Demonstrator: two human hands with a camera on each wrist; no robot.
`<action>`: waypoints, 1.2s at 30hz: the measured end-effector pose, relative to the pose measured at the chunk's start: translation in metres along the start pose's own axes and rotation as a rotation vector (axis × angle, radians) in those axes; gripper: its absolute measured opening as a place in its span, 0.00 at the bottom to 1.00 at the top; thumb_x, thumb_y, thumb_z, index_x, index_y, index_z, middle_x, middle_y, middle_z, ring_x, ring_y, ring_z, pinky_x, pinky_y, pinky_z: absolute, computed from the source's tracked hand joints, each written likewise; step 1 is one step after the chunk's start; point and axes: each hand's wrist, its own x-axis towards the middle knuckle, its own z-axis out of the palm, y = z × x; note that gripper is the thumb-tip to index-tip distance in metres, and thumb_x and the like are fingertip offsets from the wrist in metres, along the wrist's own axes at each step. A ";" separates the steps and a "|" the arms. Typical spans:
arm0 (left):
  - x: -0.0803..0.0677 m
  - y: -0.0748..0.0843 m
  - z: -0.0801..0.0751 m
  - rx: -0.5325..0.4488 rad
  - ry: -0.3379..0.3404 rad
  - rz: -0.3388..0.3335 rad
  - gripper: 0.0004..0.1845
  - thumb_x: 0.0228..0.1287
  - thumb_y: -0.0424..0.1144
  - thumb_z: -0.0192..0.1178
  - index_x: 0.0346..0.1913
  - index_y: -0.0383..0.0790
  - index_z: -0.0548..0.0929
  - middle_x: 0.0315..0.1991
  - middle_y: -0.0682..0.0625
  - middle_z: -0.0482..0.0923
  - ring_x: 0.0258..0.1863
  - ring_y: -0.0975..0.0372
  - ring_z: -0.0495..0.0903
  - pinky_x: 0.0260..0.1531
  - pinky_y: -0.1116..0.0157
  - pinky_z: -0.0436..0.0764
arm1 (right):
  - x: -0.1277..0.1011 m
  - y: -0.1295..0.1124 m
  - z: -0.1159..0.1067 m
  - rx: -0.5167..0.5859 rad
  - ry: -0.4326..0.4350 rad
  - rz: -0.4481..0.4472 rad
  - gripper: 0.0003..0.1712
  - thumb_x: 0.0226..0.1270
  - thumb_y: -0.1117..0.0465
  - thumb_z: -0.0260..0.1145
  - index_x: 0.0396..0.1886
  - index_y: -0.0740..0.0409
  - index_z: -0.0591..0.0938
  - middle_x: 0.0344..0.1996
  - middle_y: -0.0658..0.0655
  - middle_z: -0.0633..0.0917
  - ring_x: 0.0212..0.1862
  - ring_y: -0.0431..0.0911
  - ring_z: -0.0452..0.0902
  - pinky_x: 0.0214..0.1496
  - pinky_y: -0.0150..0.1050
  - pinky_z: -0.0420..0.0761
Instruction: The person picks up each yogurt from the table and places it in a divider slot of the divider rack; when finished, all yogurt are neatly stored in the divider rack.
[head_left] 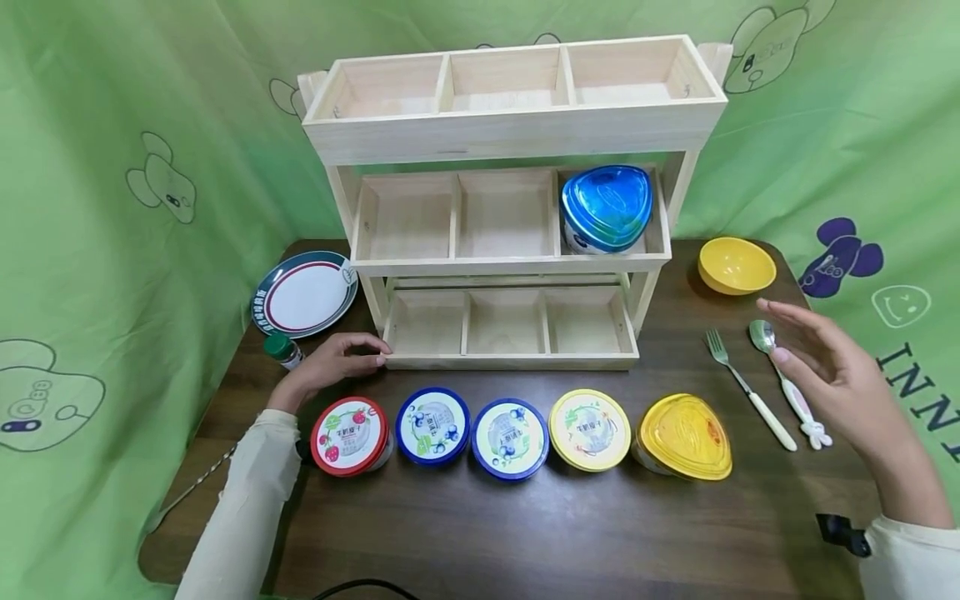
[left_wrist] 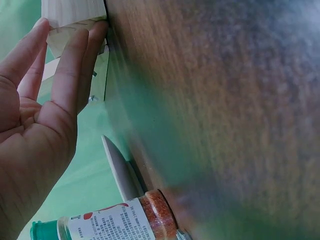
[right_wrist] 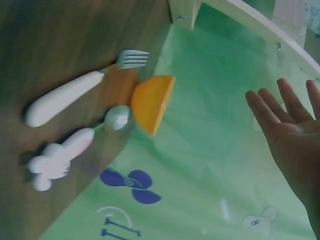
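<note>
Five tubs sit in a row on the table in my head view: a red tub, two blue tubs, a yellow tub and a yellow three-sided tub. My left hand rests on the table with its fingertips on the bottom left corner of the wooden shelf. It holds nothing. A spice jar stands just beside it, near a plate. My right hand floats flat and wide above the spoon. A fork and a yellow bowl are near. A blue tub sits in the middle shelf, right box.

My left wrist view shows my straight fingers touching the shelf corner, with the jar below.

My right wrist view shows my hand spread wide in the air, well apart from the fork, spoon and bowl.
</note>
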 end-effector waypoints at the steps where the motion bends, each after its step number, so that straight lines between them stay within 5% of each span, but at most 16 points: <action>1: 0.000 -0.001 0.000 -0.003 -0.001 0.002 0.16 0.81 0.40 0.65 0.62 0.35 0.86 0.55 0.40 0.83 0.54 0.49 0.78 0.56 0.58 0.80 | -0.002 0.002 0.001 0.004 -0.009 -0.001 0.35 0.79 0.78 0.60 0.83 0.61 0.69 0.78 0.45 0.75 0.74 0.30 0.70 0.64 0.18 0.72; 4: -0.001 -0.002 0.001 -0.006 0.004 0.005 0.16 0.81 0.40 0.64 0.62 0.36 0.86 0.56 0.40 0.83 0.55 0.49 0.78 0.56 0.58 0.80 | -0.009 0.008 0.004 0.058 -0.038 -0.014 0.35 0.78 0.81 0.58 0.82 0.65 0.68 0.77 0.46 0.75 0.74 0.30 0.70 0.63 0.18 0.72; 12: -0.001 -0.004 0.002 -0.003 0.015 -0.012 0.17 0.81 0.41 0.65 0.64 0.37 0.86 0.58 0.40 0.83 0.58 0.48 0.78 0.56 0.58 0.79 | -0.033 0.019 0.020 0.406 -0.080 -0.031 0.35 0.76 0.87 0.50 0.80 0.76 0.63 0.81 0.57 0.70 0.79 0.38 0.66 0.69 0.23 0.72; 20: 0.001 -0.005 0.001 0.000 0.020 -0.018 0.17 0.81 0.42 0.65 0.63 0.38 0.86 0.60 0.40 0.83 0.59 0.48 0.78 0.57 0.57 0.80 | -0.062 0.018 0.043 0.467 -0.138 0.003 0.40 0.76 0.88 0.47 0.85 0.72 0.53 0.84 0.56 0.64 0.79 0.35 0.64 0.68 0.26 0.74; 27: -0.001 -0.005 0.002 0.018 0.023 -0.020 0.17 0.81 0.43 0.64 0.64 0.38 0.86 0.59 0.40 0.83 0.59 0.48 0.77 0.57 0.57 0.78 | -0.071 0.006 0.060 0.401 -0.138 0.024 0.42 0.77 0.86 0.49 0.86 0.68 0.51 0.86 0.54 0.61 0.80 0.34 0.63 0.68 0.22 0.70; 36: -0.002 -0.004 0.003 0.001 0.024 -0.009 0.17 0.82 0.42 0.64 0.64 0.37 0.86 0.60 0.39 0.83 0.60 0.47 0.77 0.59 0.56 0.76 | -0.074 0.001 0.080 0.417 -0.105 0.026 0.37 0.76 0.86 0.52 0.82 0.70 0.62 0.88 0.52 0.57 0.81 0.33 0.60 0.70 0.21 0.67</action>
